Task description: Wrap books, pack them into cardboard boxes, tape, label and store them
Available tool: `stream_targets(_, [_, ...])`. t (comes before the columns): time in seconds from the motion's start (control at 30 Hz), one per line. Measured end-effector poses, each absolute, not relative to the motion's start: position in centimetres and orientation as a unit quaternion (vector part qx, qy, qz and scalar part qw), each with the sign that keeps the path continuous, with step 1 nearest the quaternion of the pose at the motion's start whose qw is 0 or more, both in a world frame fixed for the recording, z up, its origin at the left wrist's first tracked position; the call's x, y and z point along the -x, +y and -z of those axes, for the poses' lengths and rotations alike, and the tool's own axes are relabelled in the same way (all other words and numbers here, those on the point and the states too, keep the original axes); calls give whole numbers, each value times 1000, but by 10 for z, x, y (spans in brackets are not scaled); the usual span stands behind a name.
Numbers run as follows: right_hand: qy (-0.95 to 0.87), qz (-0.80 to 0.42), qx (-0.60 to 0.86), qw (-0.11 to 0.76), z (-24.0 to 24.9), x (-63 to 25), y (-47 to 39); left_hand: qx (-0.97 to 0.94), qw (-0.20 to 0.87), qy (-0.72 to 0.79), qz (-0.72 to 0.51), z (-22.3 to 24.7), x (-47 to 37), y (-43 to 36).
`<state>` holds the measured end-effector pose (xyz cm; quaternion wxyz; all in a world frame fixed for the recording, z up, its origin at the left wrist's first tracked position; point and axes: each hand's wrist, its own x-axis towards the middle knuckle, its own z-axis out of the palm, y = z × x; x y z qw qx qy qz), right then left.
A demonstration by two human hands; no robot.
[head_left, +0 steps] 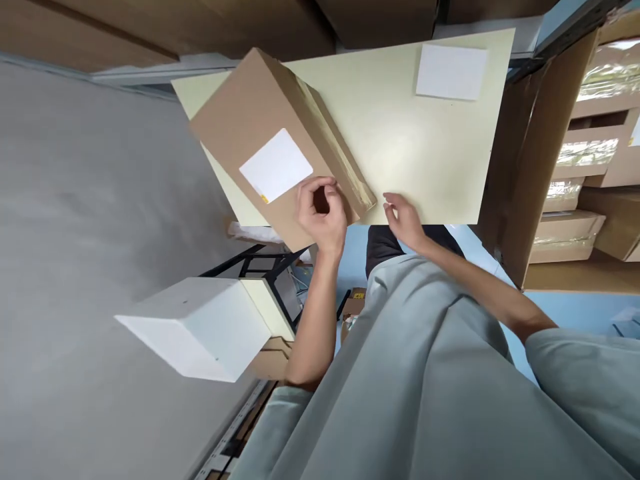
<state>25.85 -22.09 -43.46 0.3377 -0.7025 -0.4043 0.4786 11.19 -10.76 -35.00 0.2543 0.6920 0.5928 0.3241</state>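
Observation:
A closed brown cardboard box lies at an angle on the pale tabletop. Clear tape runs along its right-hand side, and a white label with a small yellow mark is on its upper face. My left hand is over the box's near end, fingers curled round into a ring towards the thumb, with nothing visible in it. Just right of the box's near corner, at the table's front edge, my right hand has its thumb and fingers slightly apart and holds nothing.
A white sheet or stack of labels lies at the table's back right. A large open carton holding several taped boxes stands on the right. Brown boxes line the back. A white box-shaped object is at the lower left, beside a grey wall.

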Motion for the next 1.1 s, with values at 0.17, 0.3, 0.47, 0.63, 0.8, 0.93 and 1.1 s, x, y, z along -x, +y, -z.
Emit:
stream_targets(0.17, [-395, -555, 623, 384, 422, -226, -217, -688, 245, 595, -336, 348, -113, -111])
stream_targets(0.3, [-368, -560, 641, 374, 417, -224, -202, -696, 236, 591, -333, 345, -113, -111])
stream_targets(0.47, [-348, -556, 648, 388, 388, -232, -209, -692, 247, 587, -340, 341, -115, -113])
stream_targets(0.63, [-322, -612, 605, 395, 382, -219, -198, -681, 283, 580, -347, 342, -111, -112])
stream_targets(0.8, [-271, -636, 604, 396, 392, -216, -184, -677, 310, 568, -351, 340, -108, -114])
stream_targets(0.93, [-196, -642, 640, 374, 387, -218, -182, -667, 365, 535, -368, 325, -105, -112])
stream_targets(1.1, [70, -579, 729, 360, 372, -214, -185, -636, 447, 526, -344, 309, -87, -30])
